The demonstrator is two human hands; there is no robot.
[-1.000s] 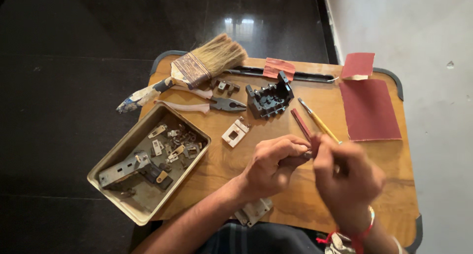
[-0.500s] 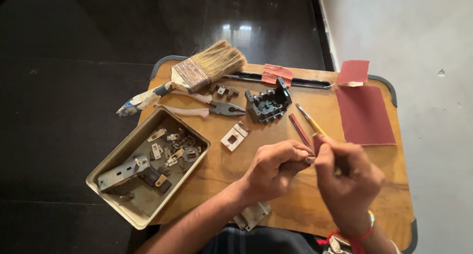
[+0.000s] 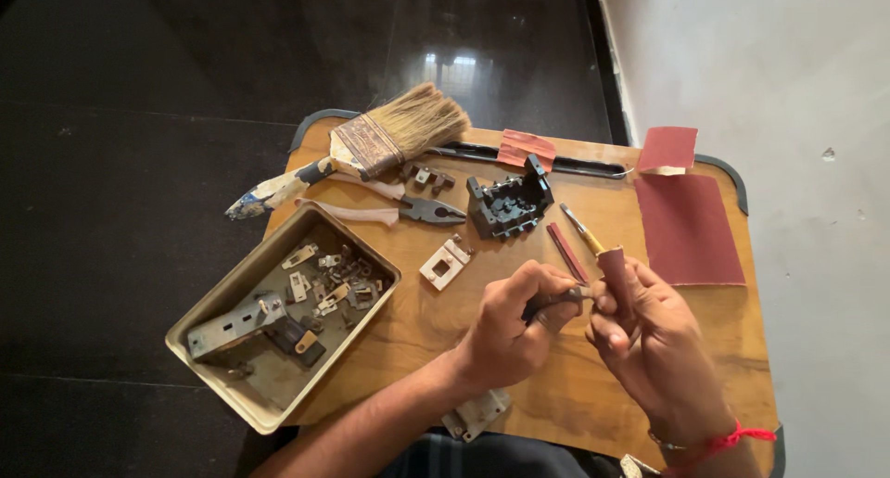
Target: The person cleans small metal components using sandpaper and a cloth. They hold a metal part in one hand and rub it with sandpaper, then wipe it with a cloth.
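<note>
- Metal tray [image 3: 243,396] of small fittings sits at the table's left.
- Left hand [image 3: 508,334], near centre, pinches a thin dark metal piece [image 3: 559,301].
- Right hand [image 3: 660,348] grips rolled reddish sandpaper [image 3: 616,281] touching that piece.

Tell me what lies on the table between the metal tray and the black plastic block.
In the head view, a small white square plate lies on the wood between the metal tray and the black plastic block; pliers sit just above.

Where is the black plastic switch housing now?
In the head view, the black plastic switch housing sits at the table's far middle, right of the pliers, below the paintbrush.
</note>
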